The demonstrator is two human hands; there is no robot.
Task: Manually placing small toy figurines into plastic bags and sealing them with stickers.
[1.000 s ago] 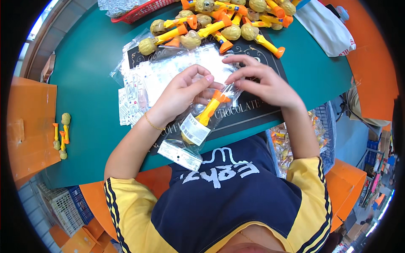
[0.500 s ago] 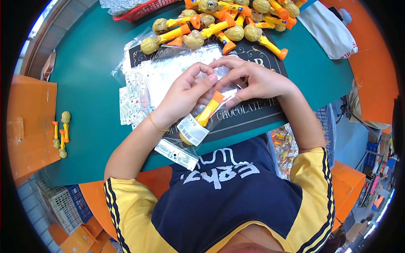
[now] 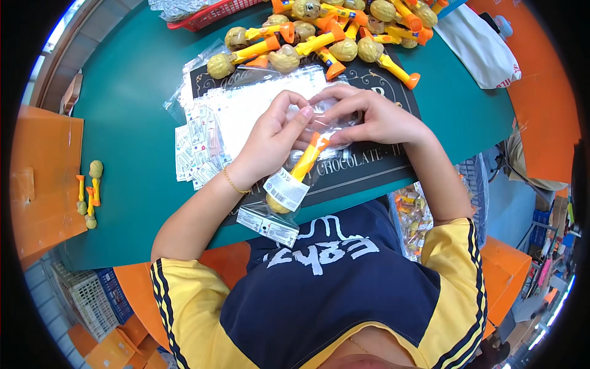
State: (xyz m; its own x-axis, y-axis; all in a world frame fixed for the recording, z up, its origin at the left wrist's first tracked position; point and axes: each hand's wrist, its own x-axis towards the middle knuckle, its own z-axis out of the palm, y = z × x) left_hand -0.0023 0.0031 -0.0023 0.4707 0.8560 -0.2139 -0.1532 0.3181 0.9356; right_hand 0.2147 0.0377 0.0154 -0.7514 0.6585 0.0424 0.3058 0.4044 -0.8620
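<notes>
A clear plastic bag (image 3: 312,167) hangs between my two hands, over the near edge of the dark printed mat. Inside it lies a yellow candy dispenser (image 3: 305,163) with an orange foot toward my fingers and a golden head toward my chest. A white label (image 3: 286,189) wraps the bag near that head, and a folded printed paper strip (image 3: 268,226) sits at its lower end. My left hand (image 3: 284,126) pinches the bag's upper end between thumb and fingers. Facing it, my right hand (image 3: 362,117) has its fingers curled on the same crumpled film.
A heap of candy dispensers (image 3: 319,42) covers the far mat. Stacked white printed bags (image 3: 239,120) lie left of my hands. Beyond are a red basket (image 3: 212,15) and a white cloth bag (image 3: 479,49). Several dispensers (image 3: 92,194) lie at the table's left edge; a crate of packed ones (image 3: 413,212) stands below right.
The bag with the dispenser has shifted slightly right, and its lower paper strip has swung closer to my chest's middle. My right fingers have closed in a little on the film.
</notes>
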